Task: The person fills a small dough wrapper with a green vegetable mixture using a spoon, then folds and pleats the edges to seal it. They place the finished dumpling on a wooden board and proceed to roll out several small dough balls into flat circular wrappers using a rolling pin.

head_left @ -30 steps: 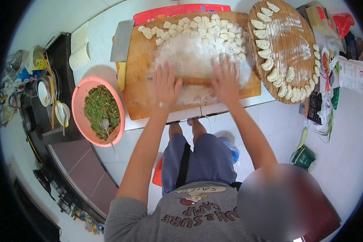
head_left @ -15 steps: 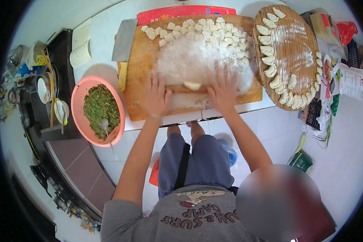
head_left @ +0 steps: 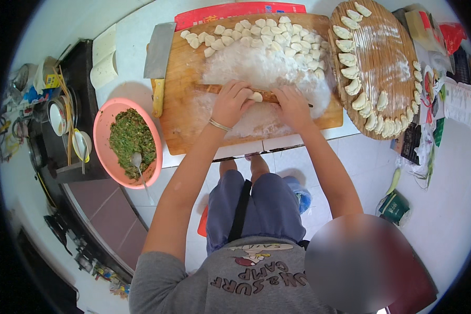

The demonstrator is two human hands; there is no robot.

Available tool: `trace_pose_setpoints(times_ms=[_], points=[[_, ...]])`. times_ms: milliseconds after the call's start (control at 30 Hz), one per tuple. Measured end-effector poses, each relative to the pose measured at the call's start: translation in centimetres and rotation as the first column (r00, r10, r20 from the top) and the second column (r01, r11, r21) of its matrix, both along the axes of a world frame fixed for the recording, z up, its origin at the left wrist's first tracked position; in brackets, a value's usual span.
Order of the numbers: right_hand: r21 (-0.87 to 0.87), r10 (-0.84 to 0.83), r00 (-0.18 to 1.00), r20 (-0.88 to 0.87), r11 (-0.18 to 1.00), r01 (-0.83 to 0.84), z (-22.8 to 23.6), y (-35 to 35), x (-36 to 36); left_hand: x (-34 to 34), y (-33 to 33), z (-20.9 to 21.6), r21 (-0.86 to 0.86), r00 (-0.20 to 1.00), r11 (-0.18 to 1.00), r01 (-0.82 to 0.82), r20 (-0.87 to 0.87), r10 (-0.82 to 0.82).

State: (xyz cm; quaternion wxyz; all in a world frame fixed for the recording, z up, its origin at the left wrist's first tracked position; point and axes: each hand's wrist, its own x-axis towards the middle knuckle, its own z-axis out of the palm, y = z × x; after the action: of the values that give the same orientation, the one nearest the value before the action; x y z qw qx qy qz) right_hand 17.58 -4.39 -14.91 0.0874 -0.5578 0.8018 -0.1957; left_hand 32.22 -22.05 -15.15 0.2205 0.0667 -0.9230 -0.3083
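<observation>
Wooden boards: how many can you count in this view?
2: the rectangular board, bearing dough pieces, and the rounded board to its right, bearing dumplings. No third board shows.

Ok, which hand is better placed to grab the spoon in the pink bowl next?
Likely the left hand: it is nearer the spoon, whose pink bowl sits left of the board. The right hand is farther across. Both are at the rolling pin, though.

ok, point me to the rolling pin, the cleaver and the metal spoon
rolling pin (head_left: 269,98): head view, on the bare wood near its middle
cleaver (head_left: 159,52): head view, on the flat of the blade
metal spoon (head_left: 136,159): head view, on its head, not the handle
</observation>
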Motion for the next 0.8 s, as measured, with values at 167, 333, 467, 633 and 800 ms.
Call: trace_pose_setpoints(times_ms=[167, 333, 467, 633, 800], points=[[-0.086, -0.197, 0.928, 0.315, 0.968, 0.235, 1.6, 1.7, 0.4, 0.0, 1.5, 2.1, 0.104, 0.997, 0.994, 0.042, -0.064, -0.035], [-0.022, -0.355, 0.808, 0.470, 0.911, 0.412, 2.5, 3.2, -0.5, -0.6, 4.0, 1.3, 0.799, 0.918, 0.462, -0.385, 0.283, 0.277], [-0.069, -0.384, 0.814, 0.437, 0.887, 0.456, 2.4, 4.3, -0.9, 0.8, 2.2, -0.6, 0.421, 0.846, 0.758, -0.498, 0.429, 0.317], [-0.036, -0.422, 0.806, 0.415, 0.878, 0.478, 2.2, 4.8, -0.3, 1.8, 3.9, -0.4, -0.037, 0.929, 0.978, -0.204, 0.309, 0.205], [-0.068, -0.422, 0.809, 0.409, 0.870, 0.488, 1.9, 4.6, 0.0, 0.9, 5.4, -1.4, -0.192, 0.827, 0.973, -0.131, 0.520, 0.214]])
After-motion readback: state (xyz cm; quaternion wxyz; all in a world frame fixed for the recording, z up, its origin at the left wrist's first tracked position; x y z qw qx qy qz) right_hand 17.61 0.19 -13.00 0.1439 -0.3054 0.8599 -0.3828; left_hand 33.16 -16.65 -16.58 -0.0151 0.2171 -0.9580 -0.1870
